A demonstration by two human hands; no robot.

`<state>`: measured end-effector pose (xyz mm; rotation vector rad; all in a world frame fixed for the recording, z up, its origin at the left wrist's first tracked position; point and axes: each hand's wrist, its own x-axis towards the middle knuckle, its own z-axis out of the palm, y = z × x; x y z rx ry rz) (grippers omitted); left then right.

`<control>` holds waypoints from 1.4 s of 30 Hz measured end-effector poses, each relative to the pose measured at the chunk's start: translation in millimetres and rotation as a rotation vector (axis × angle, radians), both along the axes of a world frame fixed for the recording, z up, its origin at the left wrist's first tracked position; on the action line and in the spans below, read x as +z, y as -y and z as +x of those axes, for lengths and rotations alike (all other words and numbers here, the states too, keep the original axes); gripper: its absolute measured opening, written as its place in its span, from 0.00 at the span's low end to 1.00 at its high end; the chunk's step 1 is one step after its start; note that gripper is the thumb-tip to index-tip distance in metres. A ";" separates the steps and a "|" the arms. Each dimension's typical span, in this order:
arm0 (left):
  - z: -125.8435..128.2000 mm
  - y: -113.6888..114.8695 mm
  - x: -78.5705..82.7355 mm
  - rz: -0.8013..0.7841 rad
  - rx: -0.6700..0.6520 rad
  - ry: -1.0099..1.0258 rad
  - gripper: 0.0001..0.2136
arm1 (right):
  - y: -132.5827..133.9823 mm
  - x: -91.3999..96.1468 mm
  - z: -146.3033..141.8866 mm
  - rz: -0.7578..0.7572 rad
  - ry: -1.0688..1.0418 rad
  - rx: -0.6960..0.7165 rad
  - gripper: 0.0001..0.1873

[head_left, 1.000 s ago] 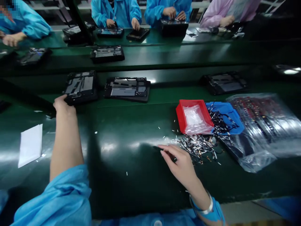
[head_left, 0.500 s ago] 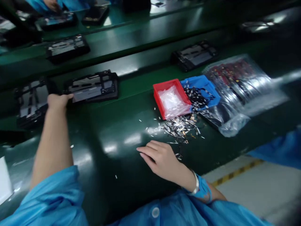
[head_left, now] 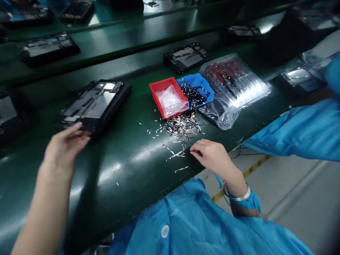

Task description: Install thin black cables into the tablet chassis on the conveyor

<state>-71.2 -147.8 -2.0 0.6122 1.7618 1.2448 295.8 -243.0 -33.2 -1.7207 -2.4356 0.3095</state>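
At the left, my left hand (head_left: pixel 69 139) pinches the near corner of an opened electronic device (head_left: pixel 92 101), thumb on its edge and fingers beneath. Grey panels and black strips show on the device, which sits in a thick black holder (head_left: pixel 117 108). My right hand (head_left: pixel 209 153) is closed at the belt's near edge, thumb and forefinger pressed together; whatever is between them is hidden. Just left of it lie a few loose thin cables (head_left: pixel 177 153). Behind those spreads a pile of small flex cables (head_left: pixel 183 124) with white bits scattered around.
A red bin (head_left: pixel 156 101) holds clear plastic bags, beside a blue bin (head_left: pixel 208 94) of black cables. Plastic-wrapped trays (head_left: pixel 239 85) lie to the right. Another device (head_left: pixel 188 56) stands behind the bins. A co-worker's blue sleeve (head_left: pixel 297 127) reaches in at right.
The view has swung right. The device by my left hand now sits at a steeper angle, with my hand at its near corner. My right hand has moved right, beside the loose cables, and closed.
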 end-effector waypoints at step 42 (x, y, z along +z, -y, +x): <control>100.6 63.8 -22.2 0.105 -1.038 0.459 0.12 | -41.3 26.4 -83.5 0.616 -0.086 0.330 0.15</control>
